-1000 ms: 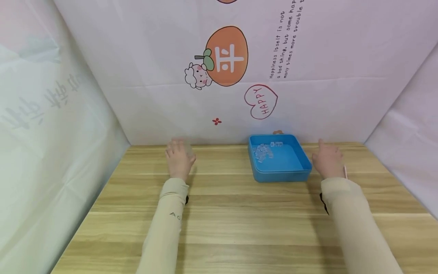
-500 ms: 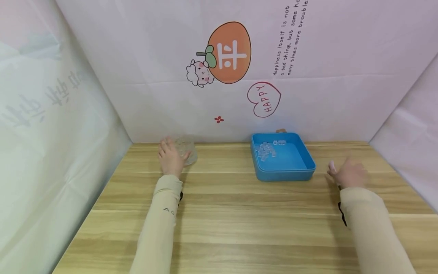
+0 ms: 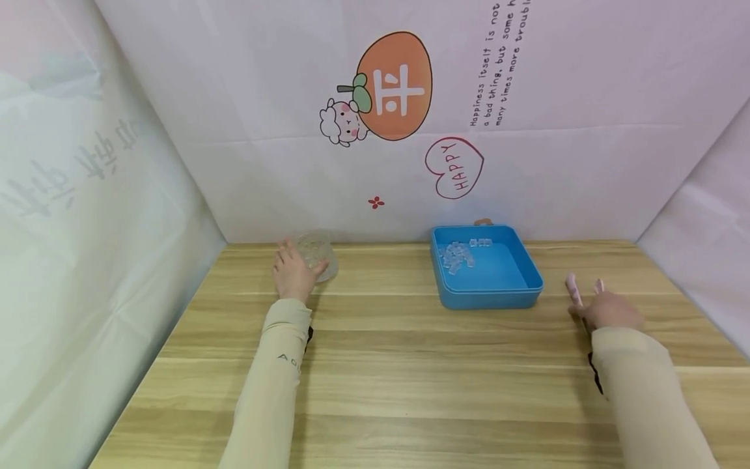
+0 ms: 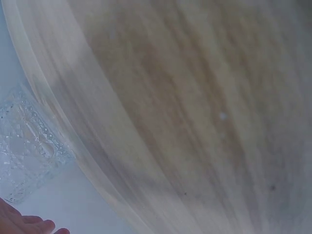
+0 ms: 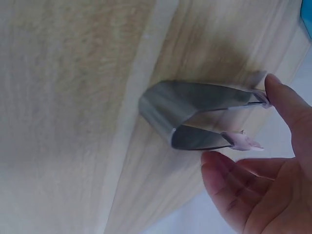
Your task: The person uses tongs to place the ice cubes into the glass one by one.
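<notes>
Near the back left of the table, my left hand reaches beside a clear, patterned bowl. Its fingers are spread on the left, with the thumb at the front edge. In the left wrist view, fingertips show apart from the bowl. On the right, my right hand holds metal tongs with pink tips, thumb on one arm and fingers against the other. The tong arms are spread apart, tips pointing away from me. A blue tray between the hands contains clear cubes.
The wooden table meets a white printed cloth behind the bowl and tray. More white cloth hangs at the left and right sides. Table surface lies between the bowl and the tray.
The right hand has moved right and back toward me, from beside the tray to the tongs. The left hand has shifted slightly left, showing more of the bowl.
</notes>
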A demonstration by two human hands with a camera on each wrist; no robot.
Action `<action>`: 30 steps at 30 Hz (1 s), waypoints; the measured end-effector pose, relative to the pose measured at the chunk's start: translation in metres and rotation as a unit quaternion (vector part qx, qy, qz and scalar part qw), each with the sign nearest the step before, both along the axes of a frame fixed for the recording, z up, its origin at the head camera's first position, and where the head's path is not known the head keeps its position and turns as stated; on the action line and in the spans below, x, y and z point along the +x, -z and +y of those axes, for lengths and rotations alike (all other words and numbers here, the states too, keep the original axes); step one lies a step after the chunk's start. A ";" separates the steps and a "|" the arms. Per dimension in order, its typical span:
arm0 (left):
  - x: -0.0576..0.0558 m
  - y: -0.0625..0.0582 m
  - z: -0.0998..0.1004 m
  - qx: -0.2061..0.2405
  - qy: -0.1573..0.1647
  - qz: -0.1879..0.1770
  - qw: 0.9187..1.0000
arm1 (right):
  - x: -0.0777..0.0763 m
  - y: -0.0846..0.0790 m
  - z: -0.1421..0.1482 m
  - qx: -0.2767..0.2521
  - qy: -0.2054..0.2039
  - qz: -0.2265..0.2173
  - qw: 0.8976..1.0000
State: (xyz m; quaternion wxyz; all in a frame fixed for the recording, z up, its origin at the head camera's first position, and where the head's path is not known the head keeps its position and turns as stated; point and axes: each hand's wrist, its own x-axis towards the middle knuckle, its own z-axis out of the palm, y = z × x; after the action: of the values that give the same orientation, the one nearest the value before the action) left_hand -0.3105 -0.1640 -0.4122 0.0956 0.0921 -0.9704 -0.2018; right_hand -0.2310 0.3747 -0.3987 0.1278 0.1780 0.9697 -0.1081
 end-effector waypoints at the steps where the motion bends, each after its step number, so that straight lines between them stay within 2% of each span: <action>1: 0.000 0.000 0.000 -0.001 0.001 0.001 1.000 | 0.000 -0.001 0.000 0.003 -0.002 -0.007 1.000; 12: -0.006 -0.002 -0.004 0.017 0.025 0.015 0.999 | -0.004 -0.001 0.001 0.009 -0.007 -0.004 1.000; 18: -0.008 -0.005 -0.006 0.020 0.033 -0.005 0.999 | -0.005 0.003 0.005 -0.003 -0.021 0.005 1.000; 23: -0.008 -0.006 -0.006 0.045 0.036 -0.025 0.998 | -0.004 0.005 0.005 -0.011 -0.024 0.040 0.999; 27: -0.008 -0.007 -0.004 0.081 0.051 -0.033 0.995 | -0.004 0.005 0.001 -0.009 -0.028 0.066 0.997; 30: -0.008 -0.008 -0.003 0.086 0.061 -0.032 0.994 | -0.004 0.003 -0.004 -0.011 -0.031 0.084 0.996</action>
State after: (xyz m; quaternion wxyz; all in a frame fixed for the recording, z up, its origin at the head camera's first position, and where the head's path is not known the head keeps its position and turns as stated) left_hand -0.3186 -0.1672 -0.4042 0.0435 0.0474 -0.9560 -0.2864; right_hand -0.2350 0.3710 -0.4021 0.0507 0.1364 0.9809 -0.1293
